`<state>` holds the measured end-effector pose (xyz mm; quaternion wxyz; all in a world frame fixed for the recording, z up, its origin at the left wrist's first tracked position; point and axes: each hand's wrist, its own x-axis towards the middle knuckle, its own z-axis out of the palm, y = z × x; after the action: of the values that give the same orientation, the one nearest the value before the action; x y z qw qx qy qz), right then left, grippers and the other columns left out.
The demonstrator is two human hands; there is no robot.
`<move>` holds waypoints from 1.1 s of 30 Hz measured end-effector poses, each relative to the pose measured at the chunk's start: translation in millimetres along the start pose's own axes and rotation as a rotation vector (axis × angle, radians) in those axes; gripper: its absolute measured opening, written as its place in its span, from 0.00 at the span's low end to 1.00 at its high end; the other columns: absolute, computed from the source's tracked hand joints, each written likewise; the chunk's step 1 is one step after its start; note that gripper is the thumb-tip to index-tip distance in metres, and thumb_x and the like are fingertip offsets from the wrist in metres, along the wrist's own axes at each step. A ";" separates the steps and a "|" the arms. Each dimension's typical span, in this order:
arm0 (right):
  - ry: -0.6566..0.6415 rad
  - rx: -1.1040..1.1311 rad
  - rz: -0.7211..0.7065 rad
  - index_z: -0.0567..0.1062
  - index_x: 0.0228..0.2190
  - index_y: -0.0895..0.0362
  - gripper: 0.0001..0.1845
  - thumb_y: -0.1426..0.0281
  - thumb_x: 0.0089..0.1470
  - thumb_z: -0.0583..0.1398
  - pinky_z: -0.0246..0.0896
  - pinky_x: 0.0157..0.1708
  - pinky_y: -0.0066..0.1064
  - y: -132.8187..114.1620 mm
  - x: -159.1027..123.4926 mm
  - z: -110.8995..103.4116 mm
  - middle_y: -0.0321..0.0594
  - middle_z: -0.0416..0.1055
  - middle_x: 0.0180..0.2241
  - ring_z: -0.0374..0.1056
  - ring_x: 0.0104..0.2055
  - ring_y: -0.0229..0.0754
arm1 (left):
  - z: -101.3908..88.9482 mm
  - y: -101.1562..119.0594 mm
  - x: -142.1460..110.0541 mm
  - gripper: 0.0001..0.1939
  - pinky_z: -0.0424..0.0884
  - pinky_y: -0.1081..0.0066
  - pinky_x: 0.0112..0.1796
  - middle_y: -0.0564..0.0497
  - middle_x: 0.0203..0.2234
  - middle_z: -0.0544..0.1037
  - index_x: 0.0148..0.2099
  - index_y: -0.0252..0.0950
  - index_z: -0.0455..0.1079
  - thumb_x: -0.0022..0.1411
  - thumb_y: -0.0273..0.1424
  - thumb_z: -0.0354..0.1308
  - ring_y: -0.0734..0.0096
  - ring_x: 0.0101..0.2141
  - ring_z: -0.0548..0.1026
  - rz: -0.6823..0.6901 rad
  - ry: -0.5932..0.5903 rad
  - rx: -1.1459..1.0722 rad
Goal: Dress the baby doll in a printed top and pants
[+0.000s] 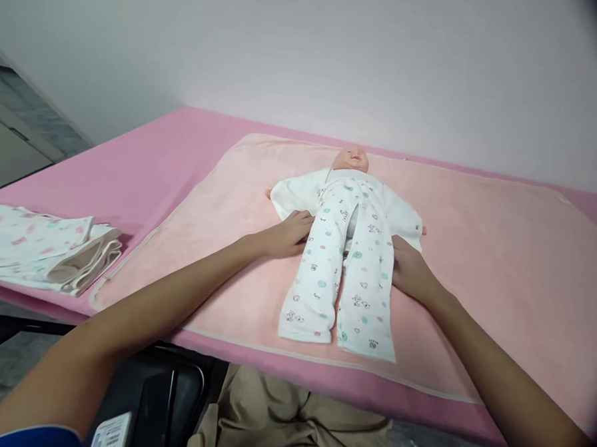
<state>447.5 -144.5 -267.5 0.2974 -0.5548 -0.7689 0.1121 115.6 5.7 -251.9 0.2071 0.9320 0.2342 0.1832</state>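
Printed pants, white soft cloth with small green, pink and dark motifs (320,271), lie face-up along the front of a baby doll with a pinkish plastic head (352,158). Waistband sits just below the doll's chin; both legs run toward the person, side by side, narrow gap between, hems near the front edge of the mat. Doll is on its back, head toward the wall, wearing a plain white long-sleeved top (294,195), arms spread; small plastic hands poke out of both cuffs.

Left hand (294,235): at the outer edge of the pant leg on its side, around thigh level, fingers bent, tips hidden by the cloth. Can't tell if it's gripping. Right hand (412,266): same story at the opposite edge, slightly lower, fingers curled, tips tucked out of sight. Grip can't be confirmed either.

Under the doll: pale peach-pink fabric mat with light edging (486,273), spread over a brighter pink table cover (147,152). Stack of folded white and beige cloths, pink print on top (32,243), is at the left end, just beside the mat. Below the table edge: black chair (189,391), white box with blue lettering (112,434), khaki trousers on the person's lap (269,409).
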 end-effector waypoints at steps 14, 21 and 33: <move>-0.175 0.041 0.006 0.68 0.29 0.50 0.10 0.67 0.64 0.58 0.64 0.41 0.43 -0.9 -1.5 -16.5 0.38 0.68 0.29 0.61 0.34 0.47 | -8.5 3.7 -9.2 0.07 0.59 0.54 0.64 0.51 0.35 0.77 0.44 0.42 0.71 0.72 0.32 0.51 0.60 0.40 0.74 0.036 -0.168 -0.083; -0.120 0.043 -0.014 0.63 0.28 0.52 0.11 0.70 0.63 0.57 0.57 0.39 0.40 -5.0 -4.7 -17.5 0.36 0.62 0.28 0.57 0.34 0.46 | -7.3 5.2 -13.7 0.05 0.58 0.53 0.62 0.54 0.32 0.75 0.43 0.39 0.70 0.66 0.34 0.57 0.64 0.37 0.74 0.005 -0.157 -0.091; 0.204 0.067 0.291 0.81 0.52 0.51 0.17 0.60 0.74 0.55 0.70 0.56 0.49 -30.8 -42.0 -24.2 0.46 0.82 0.52 0.76 0.52 0.55 | -12.6 46.6 -45.3 0.21 0.63 0.46 0.66 0.45 0.46 0.86 0.65 0.38 0.65 0.80 0.42 0.46 0.54 0.48 0.82 -0.281 0.186 -0.219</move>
<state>446.1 -198.0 -246.7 0.3729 -0.6585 -0.6421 0.1229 89.6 -51.2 -230.4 0.3082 0.8411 0.3588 0.2623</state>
